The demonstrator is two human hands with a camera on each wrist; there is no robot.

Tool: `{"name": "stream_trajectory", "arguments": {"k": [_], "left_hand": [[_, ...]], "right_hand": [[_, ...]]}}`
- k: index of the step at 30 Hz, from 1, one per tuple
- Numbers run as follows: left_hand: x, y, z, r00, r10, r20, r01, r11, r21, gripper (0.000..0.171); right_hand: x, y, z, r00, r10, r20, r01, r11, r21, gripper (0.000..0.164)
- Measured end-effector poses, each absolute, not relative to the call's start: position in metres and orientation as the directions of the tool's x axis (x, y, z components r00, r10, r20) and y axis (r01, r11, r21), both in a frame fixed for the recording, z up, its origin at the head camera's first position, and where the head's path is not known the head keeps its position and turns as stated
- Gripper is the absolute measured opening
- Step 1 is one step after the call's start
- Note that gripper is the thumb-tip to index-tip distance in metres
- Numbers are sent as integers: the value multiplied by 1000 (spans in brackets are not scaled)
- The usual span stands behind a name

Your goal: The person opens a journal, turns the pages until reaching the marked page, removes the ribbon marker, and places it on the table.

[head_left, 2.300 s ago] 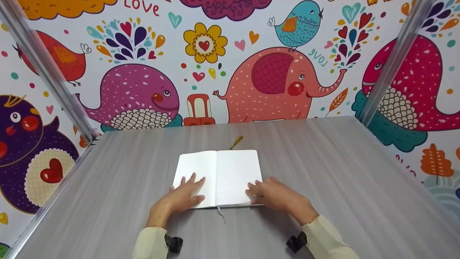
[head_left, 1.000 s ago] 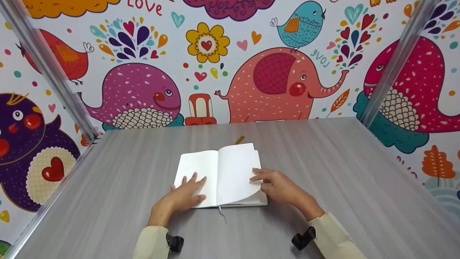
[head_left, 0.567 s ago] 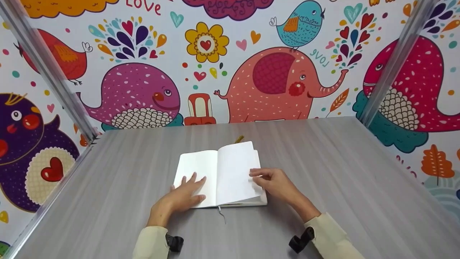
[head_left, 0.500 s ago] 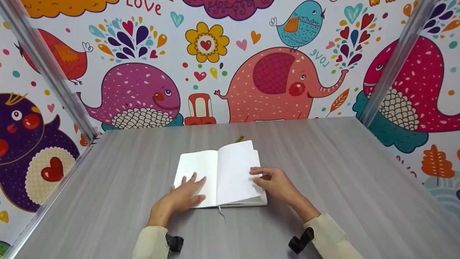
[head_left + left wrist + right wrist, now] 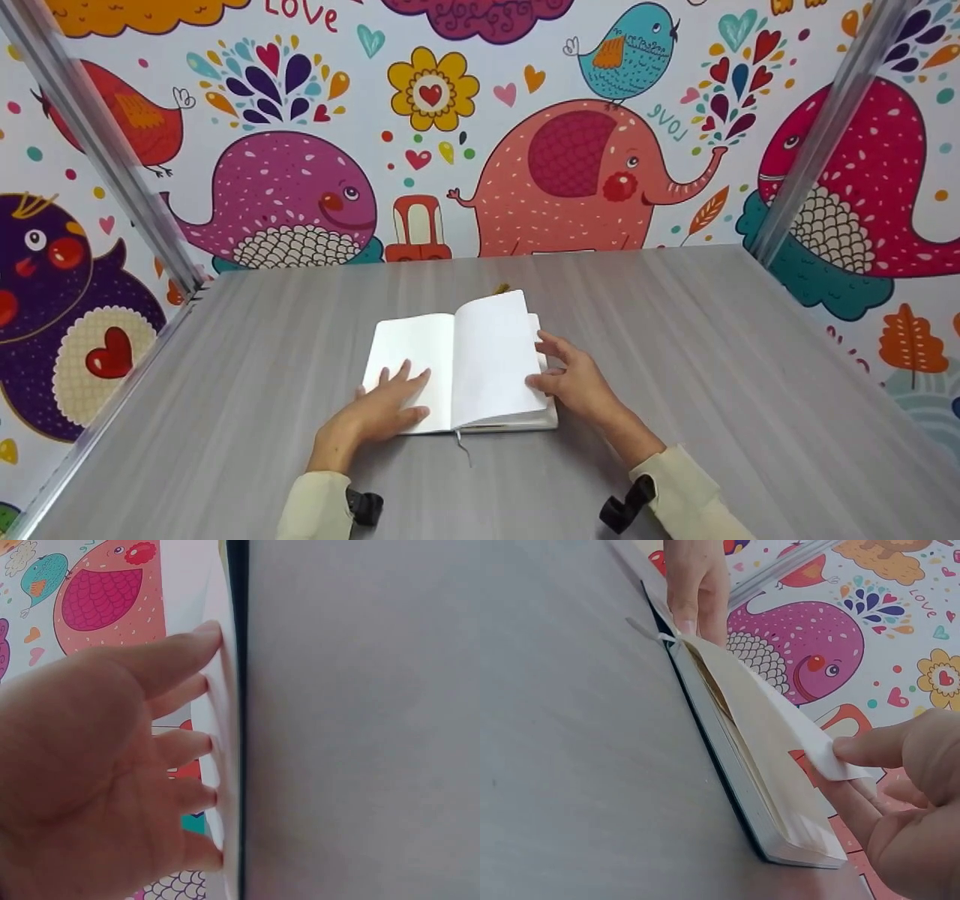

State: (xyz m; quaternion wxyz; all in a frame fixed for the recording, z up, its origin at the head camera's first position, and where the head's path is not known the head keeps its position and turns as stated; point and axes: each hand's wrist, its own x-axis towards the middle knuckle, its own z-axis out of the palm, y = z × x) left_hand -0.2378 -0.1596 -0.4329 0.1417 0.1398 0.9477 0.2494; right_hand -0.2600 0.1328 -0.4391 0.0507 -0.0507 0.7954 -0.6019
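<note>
An open notebook (image 5: 416, 337) with blank white pages lies on the table, its dark cover edge showing in both wrist views. My left hand (image 5: 386, 405) rests on the left page with its fingers spread; the left wrist view shows the fingertips pressing the paper. On the other side, my right hand (image 5: 581, 379) pinches the outer edge of a lifted right-hand page (image 5: 495, 360) between thumb and fingers. That page (image 5: 780, 716) curves up from the rest of the page block (image 5: 735, 765) in the right wrist view. A thin ribbon bookmark (image 5: 463, 447) hangs from the spine's near end.
A grey wood-grain table (image 5: 285, 330) surrounds the notebook. Behind the lifted page, a small gold tassel (image 5: 502, 288) partly shows. A wall with cartoon animals (image 5: 570, 180) stands at the back, with metal posts (image 5: 112, 157) at the sides.
The right hand has moved from resting on the notebook's right edge to pinching a page, which has risen off the block. The left hand stays in place.
</note>
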Motion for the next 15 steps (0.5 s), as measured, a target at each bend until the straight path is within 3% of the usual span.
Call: {"name": "stream_trajectory", "arguments": {"k": [7,15], "left_hand": [[-239,-159,-433,-922,330,-201,189,839,509,58],[-238,-159,-433,-924,323,-206,179,839,514,58]], "right_hand": [[-260,131,-438,-989,-106,-102,78,205,-976,76],[-261,130,-442,-988,-96,-120,98,208,-973,71]]}}
